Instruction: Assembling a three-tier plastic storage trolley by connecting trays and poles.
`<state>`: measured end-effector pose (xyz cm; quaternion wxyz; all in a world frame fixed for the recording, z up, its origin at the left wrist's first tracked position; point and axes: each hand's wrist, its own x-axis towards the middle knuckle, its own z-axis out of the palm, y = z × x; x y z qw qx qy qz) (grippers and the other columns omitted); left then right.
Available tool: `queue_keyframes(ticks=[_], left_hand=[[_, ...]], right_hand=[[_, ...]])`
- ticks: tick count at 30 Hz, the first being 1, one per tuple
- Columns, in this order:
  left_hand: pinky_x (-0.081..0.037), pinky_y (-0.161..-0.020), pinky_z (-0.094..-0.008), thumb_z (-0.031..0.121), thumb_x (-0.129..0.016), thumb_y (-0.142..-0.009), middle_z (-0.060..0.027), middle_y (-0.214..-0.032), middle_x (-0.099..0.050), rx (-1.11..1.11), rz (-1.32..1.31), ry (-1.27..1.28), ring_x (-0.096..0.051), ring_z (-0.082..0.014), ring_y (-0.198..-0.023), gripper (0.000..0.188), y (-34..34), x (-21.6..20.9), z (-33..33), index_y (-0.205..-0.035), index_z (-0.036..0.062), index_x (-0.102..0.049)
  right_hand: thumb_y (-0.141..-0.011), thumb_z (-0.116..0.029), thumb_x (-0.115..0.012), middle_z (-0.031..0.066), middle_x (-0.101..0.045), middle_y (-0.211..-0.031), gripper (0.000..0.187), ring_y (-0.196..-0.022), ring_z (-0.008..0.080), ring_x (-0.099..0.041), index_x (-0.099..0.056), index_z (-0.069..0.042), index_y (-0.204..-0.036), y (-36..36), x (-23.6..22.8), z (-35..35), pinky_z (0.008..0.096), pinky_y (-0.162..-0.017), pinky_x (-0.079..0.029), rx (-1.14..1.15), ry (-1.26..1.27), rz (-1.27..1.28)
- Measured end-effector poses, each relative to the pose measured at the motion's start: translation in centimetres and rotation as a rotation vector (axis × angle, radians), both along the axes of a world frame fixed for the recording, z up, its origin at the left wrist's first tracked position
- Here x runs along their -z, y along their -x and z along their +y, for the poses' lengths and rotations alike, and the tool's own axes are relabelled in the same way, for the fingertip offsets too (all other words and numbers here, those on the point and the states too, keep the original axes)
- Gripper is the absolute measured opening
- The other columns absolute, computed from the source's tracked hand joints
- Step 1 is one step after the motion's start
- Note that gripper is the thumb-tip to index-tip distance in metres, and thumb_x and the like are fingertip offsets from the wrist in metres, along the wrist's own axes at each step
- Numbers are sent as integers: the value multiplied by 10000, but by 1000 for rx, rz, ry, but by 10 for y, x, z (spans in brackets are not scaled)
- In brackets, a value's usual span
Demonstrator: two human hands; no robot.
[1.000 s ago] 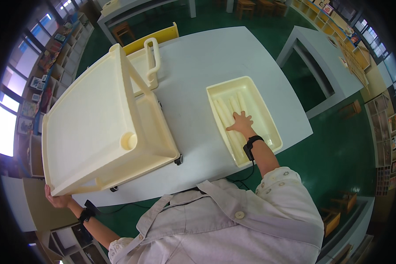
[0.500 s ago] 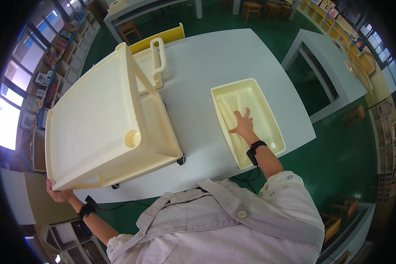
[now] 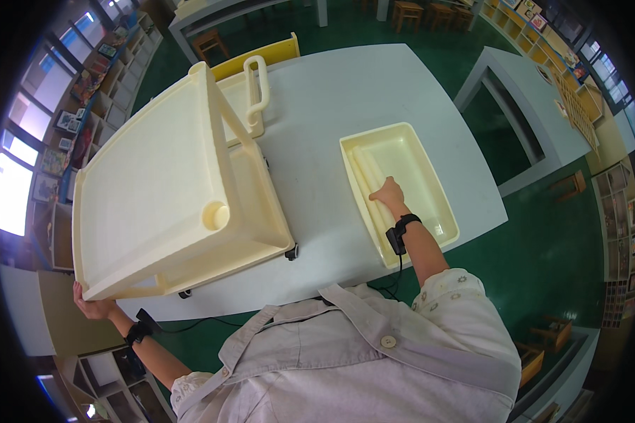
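Observation:
A cream plastic trolley stands on the table at the left, with a flat top shelf, a lower shelf and small black casters. My left hand is closed round the near left corner of the top shelf, its fingers partly hidden by the edge. At the right lies a shallow cream tray holding cream tubes along its left side. My right hand reaches into this tray with its fingers curled round a tube; the fingertips are hidden.
Behind the trolley are a cream part with a looped handle and a yellow chair back. The grey table carries everything. A black cable runs from my left wristband. Another grey table stands at the right.
My right hand, spread over the tubes before, has closed round a tube. The tubes now lie closer together by the tray's left wall. My left hand stays at the trolley corner.

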<state>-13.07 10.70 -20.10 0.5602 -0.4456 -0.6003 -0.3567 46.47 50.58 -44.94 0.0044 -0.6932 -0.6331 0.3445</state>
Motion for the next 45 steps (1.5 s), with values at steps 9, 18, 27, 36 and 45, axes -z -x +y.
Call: queue_keyframes(ticks=[9, 18, 27, 36, 45], left_hand=[[-476, -786, -396, 96, -456, -838, -172, -872, -592, -5, -68, -11, -585, -314, -842, 198, -10, 2, 3, -822, -68, -566], [-469, -794, -410, 90, -397, -856, -165, -860, -585, 47, -120, -68, -579, -314, -843, 236, -15, 1, 8, -817, -78, -557], [-483, -764, -410, 54, -456, -820, -180, -861, -591, 12, -44, -53, -586, -314, -827, 169, -6, 3, 5, -812, -75, -565], [-493, -749, -404, 44, -507, -791, -161, -846, -596, -36, 31, 21, -595, -311, -793, 129, -11, -4, 3, -802, -67, -571], [-459, -804, -373, 80, -580, -752, -145, -922, -590, 17, -75, -51, -575, -290, -871, 150, -1, 8, -2, -838, -42, -589]], right_hand=[[-517, -285, -797, 179, -366, -1194, 1161, -1016, 355, -435, -7, -191, -1363, 33, -28, -27, 460, -769, -399, 32, -154, -373], [-548, -250, -783, 164, -353, -1239, 1120, -1020, 395, -446, -11, -305, -1357, 19, -23, -14, 508, -808, -385, -19, -143, -349], [-547, -215, -778, 171, -344, -1248, 941, -1054, 382, -430, -217, -329, -1294, 16, -34, -13, 494, -833, -369, -65, -133, -326], [-530, -228, -787, 152, -414, -1111, 953, -966, 353, -493, -198, -352, -1268, 15, -46, -3, 457, -785, -394, -73, -66, -401], [-626, -130, -674, 170, -525, -953, 659, -846, 324, -561, -329, -62, -1184, -13, -4, 1, 398, -688, -469, -69, -137, -296]])
